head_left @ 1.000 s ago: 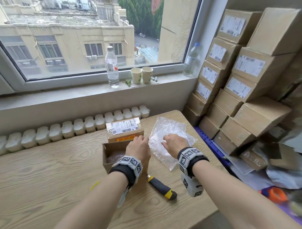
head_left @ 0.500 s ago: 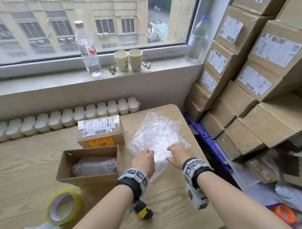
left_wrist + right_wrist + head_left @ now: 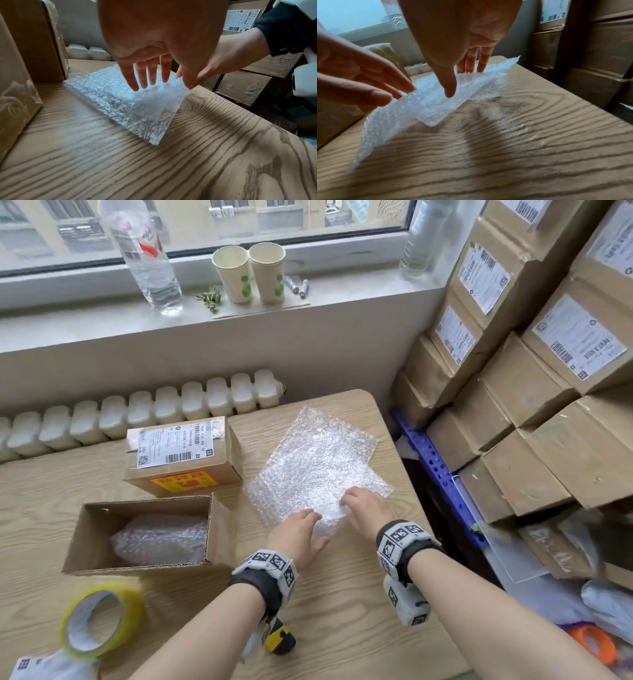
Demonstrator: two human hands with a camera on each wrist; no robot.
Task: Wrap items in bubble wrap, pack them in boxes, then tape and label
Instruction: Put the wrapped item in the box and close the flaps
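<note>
Head view: centre frame, the left hand [image 3: 298, 534] and right hand [image 3: 368, 508] reach onto the bubble wrap [image 3: 315, 467] on the table [image 3: 359, 611]. Left wrist view: left fingers [image 3: 145, 75] straight, spread over the sheet. Right wrist view: right thumb [image 3: 447, 83] and fingers pinch its raised near edge.

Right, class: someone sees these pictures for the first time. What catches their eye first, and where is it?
Both hands, left hand and right hand, meet at the near edge of the bubble wrap on the table. Left of them an open box holds a wrapped item. Labelled boxes tower on the right.
</note>
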